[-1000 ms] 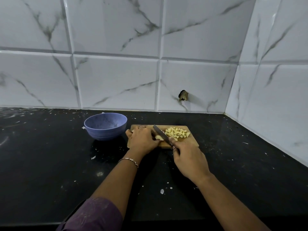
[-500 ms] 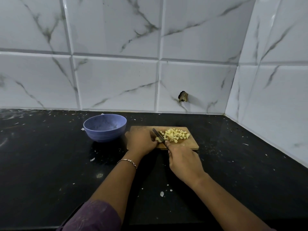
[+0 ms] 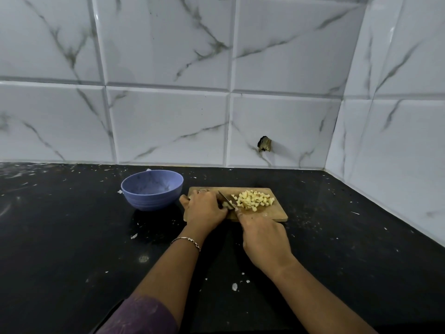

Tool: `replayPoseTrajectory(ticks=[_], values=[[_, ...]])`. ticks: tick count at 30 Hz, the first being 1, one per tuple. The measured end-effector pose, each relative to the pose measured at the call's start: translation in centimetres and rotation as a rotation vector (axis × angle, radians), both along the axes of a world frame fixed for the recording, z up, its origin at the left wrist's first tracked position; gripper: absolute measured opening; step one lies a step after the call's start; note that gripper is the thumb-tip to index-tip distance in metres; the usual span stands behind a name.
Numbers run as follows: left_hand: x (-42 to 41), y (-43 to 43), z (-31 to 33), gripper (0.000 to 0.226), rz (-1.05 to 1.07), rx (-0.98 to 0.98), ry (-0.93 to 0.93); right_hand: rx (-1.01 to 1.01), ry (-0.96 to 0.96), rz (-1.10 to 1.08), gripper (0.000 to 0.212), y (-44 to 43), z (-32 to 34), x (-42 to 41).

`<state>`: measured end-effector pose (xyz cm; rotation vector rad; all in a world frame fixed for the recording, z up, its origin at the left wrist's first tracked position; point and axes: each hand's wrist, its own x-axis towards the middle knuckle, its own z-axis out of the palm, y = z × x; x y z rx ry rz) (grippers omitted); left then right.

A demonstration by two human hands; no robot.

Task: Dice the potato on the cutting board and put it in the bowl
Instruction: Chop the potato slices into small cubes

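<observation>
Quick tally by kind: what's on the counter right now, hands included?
bowl: 1
board: 1
knife: 1
potato: 1 diced pile, pieces too many to count
hands: 2, left hand and right hand
Total: 6

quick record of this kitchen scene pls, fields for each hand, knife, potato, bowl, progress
left hand: on the cutting board, fingers curled over the uncut potato piece
right hand: grips the knife, blade angled down beside the left fingertips
diced potato: heap on the board's right half
bowl: blue, left of the board, no dice seen inside
progress: dicing nearly done, nothing moved to the bowl yet
</observation>
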<state>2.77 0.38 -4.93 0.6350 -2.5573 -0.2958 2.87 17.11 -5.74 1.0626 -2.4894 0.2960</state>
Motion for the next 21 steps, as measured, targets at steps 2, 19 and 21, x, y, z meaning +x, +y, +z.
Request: replayPoseTrajectory(ticks=[2, 19, 21], values=[[-0.1, -0.2, -0.1, 0.024, -0.004, 0.009, 0.012, -0.009, 0.006, -0.023, 0.055, 0.0, -0.2, -0.2], [-0.3, -0.4, -0.1, 0.026, 0.023, 0.033, 0.016, -0.128, -0.085, 0.034, 0.051, -0.3, -0.2, 0.0], [-0.4, -0.4, -0.2, 0.026, 0.026, 0.031, 0.02, -0.081, -0.07, 0.046, 0.053, -0.7, 0.0, -0.2]])
